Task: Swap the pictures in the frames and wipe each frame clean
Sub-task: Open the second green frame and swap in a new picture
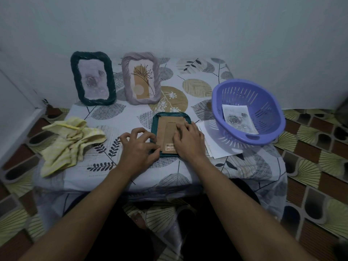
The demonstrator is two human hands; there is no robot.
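Table [188,167], low, covered with a leaf-print cloth: bare cloth is seen along the near edge in front of the hands and at the far right corner; the far and left sides are closed by walls.

Teal frame [170,117], laid face down near the middle of the table, cardboard back [170,129] upward, long axis running from near to far, barcode end toward the person.

Left hand [140,146]: fingers curled, tips pressed at the frame's near left corner; a full grip cannot be made out.

Right hand [189,141]: laid flat and spread on the cardboard back, nothing grasped.

Dark frame [93,78] and mauve frame [141,80]: stood upright and side by side at the far edge, long axes vertical, faces toward the person, well apart from the hands.

Yellow cloth [71,143]: crumpled at the left edge, apart from the left hand.

Purple basket [248,110]: tilted at the right side, a rose picture [239,119] held inside.

White sheets [212,142]: lain partly under the basket, just beside the right hand and the frame's right side.
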